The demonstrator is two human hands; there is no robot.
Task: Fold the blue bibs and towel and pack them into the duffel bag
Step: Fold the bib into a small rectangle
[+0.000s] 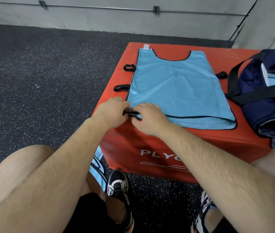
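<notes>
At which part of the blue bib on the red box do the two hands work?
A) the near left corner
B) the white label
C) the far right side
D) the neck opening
A: the left hand and right hand meet at the near left corner of the blue bib, pinching a black loop.

white "PLYO" on red box (150, 145) front, partly hidden
</notes>
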